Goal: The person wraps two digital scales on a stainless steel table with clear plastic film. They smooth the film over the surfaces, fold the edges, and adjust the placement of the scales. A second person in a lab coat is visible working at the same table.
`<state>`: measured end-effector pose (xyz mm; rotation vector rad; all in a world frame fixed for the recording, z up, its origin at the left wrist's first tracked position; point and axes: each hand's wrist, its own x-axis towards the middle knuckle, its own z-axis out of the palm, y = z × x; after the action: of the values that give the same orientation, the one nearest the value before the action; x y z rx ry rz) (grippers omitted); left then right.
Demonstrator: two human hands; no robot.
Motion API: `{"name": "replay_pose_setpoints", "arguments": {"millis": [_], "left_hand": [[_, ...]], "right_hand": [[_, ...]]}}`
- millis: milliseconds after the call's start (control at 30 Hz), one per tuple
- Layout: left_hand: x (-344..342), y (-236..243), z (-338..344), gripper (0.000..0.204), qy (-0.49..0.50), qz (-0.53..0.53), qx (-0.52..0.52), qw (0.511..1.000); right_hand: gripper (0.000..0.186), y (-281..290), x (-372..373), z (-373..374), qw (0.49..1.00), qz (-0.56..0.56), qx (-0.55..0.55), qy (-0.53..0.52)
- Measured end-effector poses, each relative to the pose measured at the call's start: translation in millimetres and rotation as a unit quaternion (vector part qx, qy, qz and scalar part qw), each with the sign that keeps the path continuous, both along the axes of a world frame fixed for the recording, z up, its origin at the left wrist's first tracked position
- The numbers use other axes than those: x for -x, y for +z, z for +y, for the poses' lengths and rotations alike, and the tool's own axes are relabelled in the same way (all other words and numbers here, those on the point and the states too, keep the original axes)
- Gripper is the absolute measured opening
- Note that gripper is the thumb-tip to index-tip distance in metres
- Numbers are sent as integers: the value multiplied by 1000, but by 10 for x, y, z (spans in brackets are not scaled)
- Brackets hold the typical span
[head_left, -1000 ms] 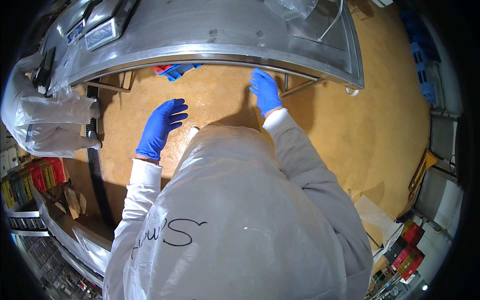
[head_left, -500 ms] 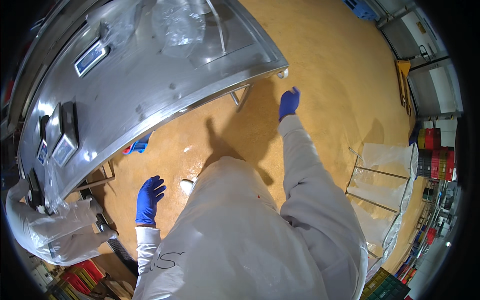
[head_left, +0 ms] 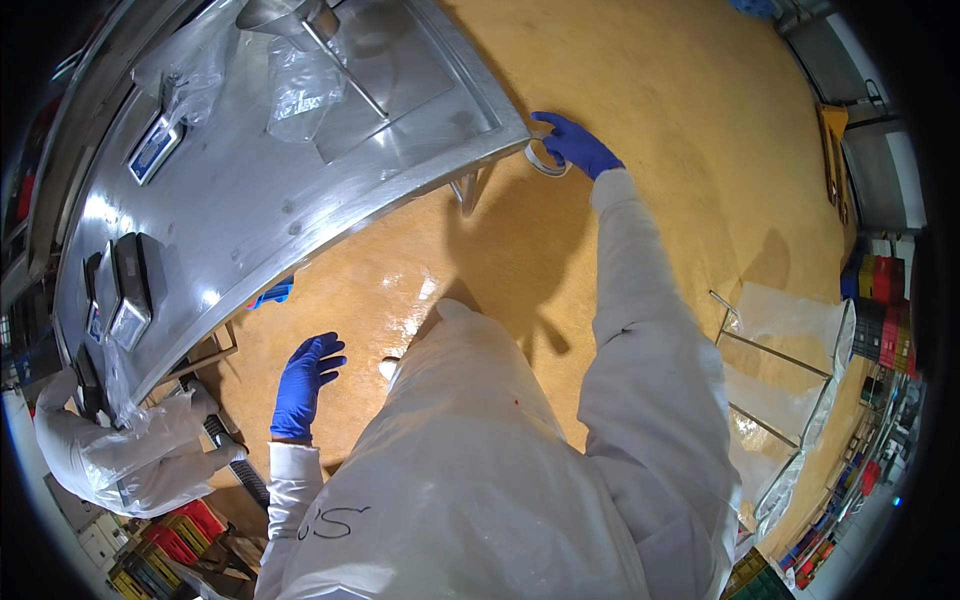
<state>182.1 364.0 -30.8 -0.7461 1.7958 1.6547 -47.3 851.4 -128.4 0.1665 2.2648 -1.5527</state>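
Note:
My right hand [head_left: 580, 146], in a blue glove, reaches to the near right corner of the steel table [head_left: 370, 215]. Its fingers are spread, with one at the corner edge. Just below them a white ring [head_left: 548, 163], which looks like a tape roll, hangs at the corner. The fingers overlap the ring in view; whether they touch it I cannot tell. My left hand [head_left: 308, 385], also blue-gloved, hovers over the floor left of my white apron [head_left: 450, 470]. It holds nothing and its fingers are loosely apart.
On the table are a steel funnel on a stand [head_left: 290, 18], clear plastic bags [head_left: 300, 95] and scales [head_left: 156, 148]. A person in white [head_left: 130, 450] stands at the table's left end. To my right is a rack draped in plastic [head_left: 785, 330]; crates [head_left: 885, 320] are stacked beyond it.
My right hand has moved up and left to the table corner, its fingers now pointing left at the white ring. My left hand has barely moved. The view has shifted, bringing the funnel in.

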Motion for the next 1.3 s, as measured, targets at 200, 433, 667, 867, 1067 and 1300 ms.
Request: {"name": "replay_pose_setpoints", "arguments": {"millis": [200,433,667,867,1067,1300], "left_hand": [[226,71,378,35,-18,19,-11,1000],[378,52,646,33,-59,36,-40,997],[903,516,1116,37,-136,143,16,980],[1349,737,1580,40,-118,431,132,885],[1475,840,1745,35,-119,574,233,776],[1410,993,1361,11,-83,373,-82,920]], "right_hand": [[34,693,351,-159,963,-104,-235,79],[27,337,774,-100,855,34,-460,236],[21,1406,465,-399,830,156,-471,253],[16,2292,136,-889,884,154,-359,258],[12,2858,-254,-1220,902,139,-293,284],[16,2852,-344,-1375,909,147,-229,317]]}}
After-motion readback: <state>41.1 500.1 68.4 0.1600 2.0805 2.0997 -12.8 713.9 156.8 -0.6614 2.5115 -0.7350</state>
